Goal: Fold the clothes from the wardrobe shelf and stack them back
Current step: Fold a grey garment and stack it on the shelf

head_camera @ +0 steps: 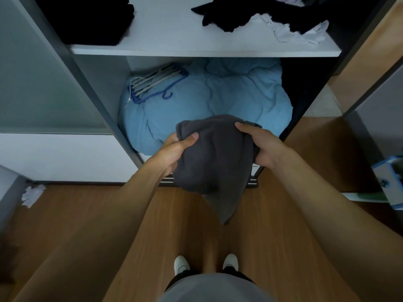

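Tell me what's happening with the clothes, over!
Left hand, right hand: both gripping. Dark grey fabric garment bunched between them, one corner hanging. Nothing blocks the flat white wardrobe shelf's bare middle.

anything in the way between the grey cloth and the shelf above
Nothing visible. The grey cloth has open air up to the shelf, whose middle is bare between the black stack and the loose clothes.

Matt grey cloth garment [211,162] (soft)

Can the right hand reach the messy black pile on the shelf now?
Probably not yet: the right hand grips the grey garment, though nothing blocks the way to the black pile.
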`<state>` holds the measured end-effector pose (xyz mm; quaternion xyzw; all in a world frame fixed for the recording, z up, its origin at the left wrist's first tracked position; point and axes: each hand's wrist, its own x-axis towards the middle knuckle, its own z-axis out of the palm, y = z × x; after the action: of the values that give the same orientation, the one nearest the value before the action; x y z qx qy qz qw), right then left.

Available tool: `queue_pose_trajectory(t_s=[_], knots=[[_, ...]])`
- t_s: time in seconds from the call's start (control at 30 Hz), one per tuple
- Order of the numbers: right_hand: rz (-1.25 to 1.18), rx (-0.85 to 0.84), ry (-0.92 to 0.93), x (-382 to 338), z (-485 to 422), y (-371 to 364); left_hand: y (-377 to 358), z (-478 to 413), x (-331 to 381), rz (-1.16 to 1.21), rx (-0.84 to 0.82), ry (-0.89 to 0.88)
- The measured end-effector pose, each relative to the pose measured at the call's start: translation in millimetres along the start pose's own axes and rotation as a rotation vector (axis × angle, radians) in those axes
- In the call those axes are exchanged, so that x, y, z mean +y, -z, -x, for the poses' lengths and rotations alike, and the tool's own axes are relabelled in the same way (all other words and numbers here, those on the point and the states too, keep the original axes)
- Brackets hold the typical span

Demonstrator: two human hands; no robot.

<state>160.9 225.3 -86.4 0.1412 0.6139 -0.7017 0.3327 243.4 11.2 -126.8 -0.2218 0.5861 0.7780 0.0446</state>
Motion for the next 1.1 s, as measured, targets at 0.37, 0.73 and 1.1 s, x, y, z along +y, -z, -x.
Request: queue_pose_trajectory(t_s=[0.37,0.73,1.1], knots=[[-0.023,-0.234,0.122,40,4,1,-20,4,31,0.343,0.072,-0.001],[-0.201,-0.121,0.146,34,11,-31,39,-7,26,-0.139,0.231,0.104],[-0.158,-0.111,0.007,25,14,-23,23,4,-22,-0.089,-0.064,0.135]])
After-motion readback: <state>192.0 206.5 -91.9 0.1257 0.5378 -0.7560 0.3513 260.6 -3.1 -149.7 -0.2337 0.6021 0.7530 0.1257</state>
